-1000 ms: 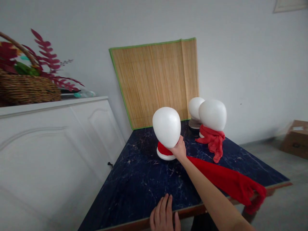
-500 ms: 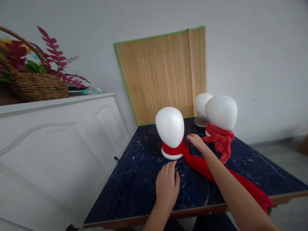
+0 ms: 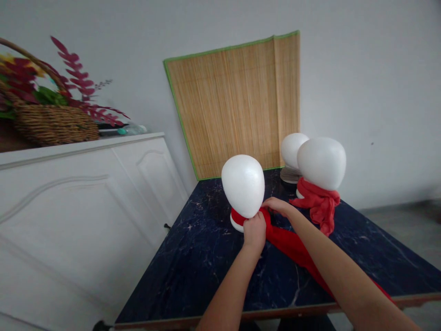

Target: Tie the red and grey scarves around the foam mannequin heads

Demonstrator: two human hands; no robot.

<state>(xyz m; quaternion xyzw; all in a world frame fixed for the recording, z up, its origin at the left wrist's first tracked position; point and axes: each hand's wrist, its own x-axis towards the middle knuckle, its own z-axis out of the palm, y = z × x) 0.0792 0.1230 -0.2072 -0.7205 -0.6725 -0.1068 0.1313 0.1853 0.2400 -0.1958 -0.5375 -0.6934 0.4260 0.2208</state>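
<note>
A white foam mannequin head [image 3: 243, 184] stands on the dark blue table with a bright red scarf [image 3: 287, 243] around its neck. The scarf's long tail runs right and toward me, passing under my right forearm and over the table's front edge. My left hand [image 3: 255, 230] is closed at the front of the neck, its fingers curled on the scarf. At the right side of the neck, my right hand [image 3: 276, 205] bends its fingers down onto the scarf. Its fingertips are partly hidden.
Behind on the right stand a mannequin head [image 3: 322, 162] with a coral-red scarf [image 3: 319, 201] and another head [image 3: 292, 148] with a grey wrap. A bamboo mat [image 3: 234, 110] leans on the wall. A white cabinet [image 3: 82, 207] bearing a flower basket [image 3: 55, 123] borders the left.
My left hand has moved up from the table to the neck and closed on the scarf. My right hand has shifted slightly down and left to the scarf.
</note>
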